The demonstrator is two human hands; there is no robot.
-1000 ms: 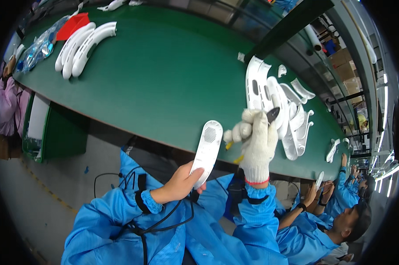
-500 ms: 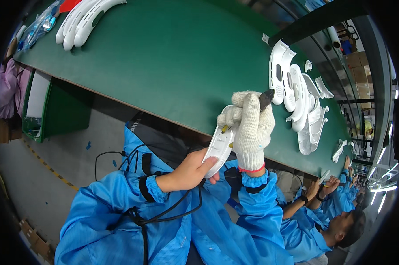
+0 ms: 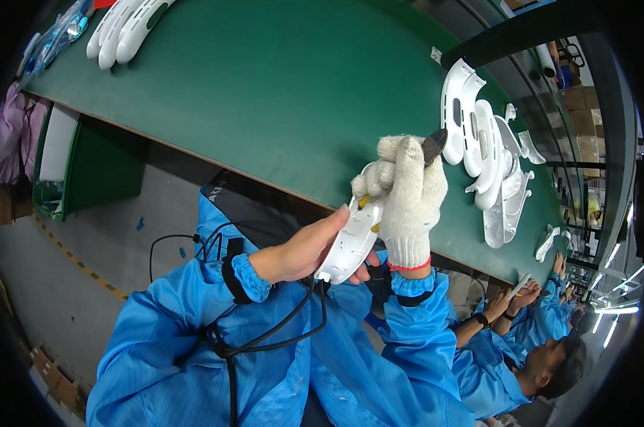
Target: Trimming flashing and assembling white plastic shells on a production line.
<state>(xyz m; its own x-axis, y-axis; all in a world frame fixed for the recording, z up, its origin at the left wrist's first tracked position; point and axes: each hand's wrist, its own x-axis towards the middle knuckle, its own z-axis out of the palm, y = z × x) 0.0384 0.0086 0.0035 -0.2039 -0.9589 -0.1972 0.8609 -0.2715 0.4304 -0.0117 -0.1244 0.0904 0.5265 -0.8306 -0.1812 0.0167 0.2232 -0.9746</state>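
My bare left hand (image 3: 304, 249) is closed around the lower part of a white curved plastic shell (image 3: 344, 255), thumb along its edge and fingertips showing on its other side. The shell's hollow inner face, with small raised details, is turned up. My right hand (image 3: 411, 196), in a white knitted glove with a red cuff edge, is closed on a hand tool with a black end (image 3: 433, 146). Yellow parts of that tool show beside the shell's upper end. The glove hides most of the tool and the shell's top, so its exact kind cannot be told.
On the green table (image 3: 265, 92), several white plastic shells (image 3: 489, 156) lie at the right, and more slotted white pieces (image 3: 126, 32) at the far left. A green bin (image 3: 101, 171) stands left below. Black cables (image 3: 275, 349) hang before me. A co-worker (image 3: 507, 370) sits at right.
The shell has turned in my left hand, showing more of its inner face. My left thumb has shifted up to its near left edge. My right hand keeps its grip on the tool.
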